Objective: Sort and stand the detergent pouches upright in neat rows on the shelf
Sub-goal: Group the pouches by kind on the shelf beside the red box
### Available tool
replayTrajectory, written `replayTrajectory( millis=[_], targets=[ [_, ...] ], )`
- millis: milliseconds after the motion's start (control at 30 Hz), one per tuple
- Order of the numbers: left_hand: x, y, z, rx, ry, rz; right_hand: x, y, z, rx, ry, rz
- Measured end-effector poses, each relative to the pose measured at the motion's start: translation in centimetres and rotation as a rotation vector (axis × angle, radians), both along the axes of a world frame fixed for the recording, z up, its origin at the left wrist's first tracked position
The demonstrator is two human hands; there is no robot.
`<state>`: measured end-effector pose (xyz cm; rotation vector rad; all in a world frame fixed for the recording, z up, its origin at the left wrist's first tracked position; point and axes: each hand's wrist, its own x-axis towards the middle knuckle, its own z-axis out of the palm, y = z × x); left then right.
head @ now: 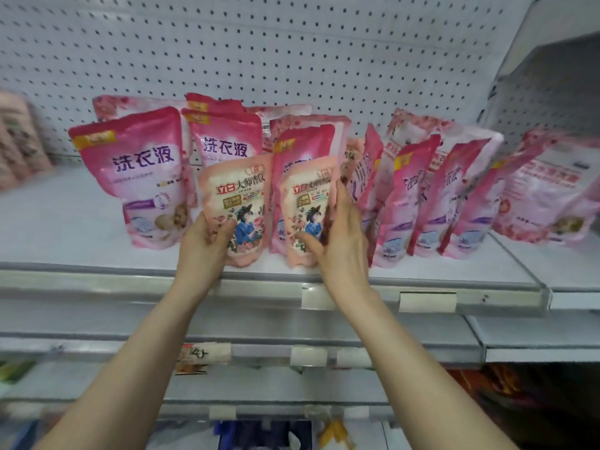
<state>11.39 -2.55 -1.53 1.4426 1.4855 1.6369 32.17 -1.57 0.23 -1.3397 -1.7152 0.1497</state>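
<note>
Two small peach-pink pouches stand upright at the front of the white shelf (65, 222). My left hand (204, 238) grips the lower left edge of the left small pouch (240, 203). My right hand (337, 241) holds the right small pouch (308, 206), thumb on its lower front, fingers up along its right edge. Behind them stand bigger magenta pouches: one at the left (139, 170), one behind the small pair (227, 141). To the right, several magenta pouches (415, 196) lean sideways in a loose row.
A white pegboard wall (292, 53) backs the shelf. A blurred pale pouch (16, 141) sits at the far left. Another pink pouch (552, 196) leans on the neighbouring shelf section at right. Price-tag holders (427, 302) line the shelf's front rail. Lower shelves hold other goods.
</note>
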Motion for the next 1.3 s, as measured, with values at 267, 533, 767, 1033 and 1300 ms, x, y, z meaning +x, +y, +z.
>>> replayTrajectory(
  millis=[267,533,767,1033,1300],
  targets=[
    [0.5,-2.3,1.2,-0.009,-0.132,0.024,-1.4,1.0,1.7,-0.195,0.061,0.092],
    [0.1,-5.9,1.1,0.042,-0.307,0.095,-0.4,0.0,2.5,-0.185,0.377,0.186],
    [-1.5,-10.8,0.0,0.039,-0.450,0.114,-1.8,-2.0,2.1,-0.222,0.651,0.419],
    [-7.1,-14.7,-1.7,0.008,-0.525,0.120,-8.2,-5.7,0.7,-0.288,0.763,0.530],
    [-19.1,-16.3,-2.6,-0.030,-0.485,0.104,-20.1,-7.8,-1.1,-0.367,0.744,0.509]
  ],
)
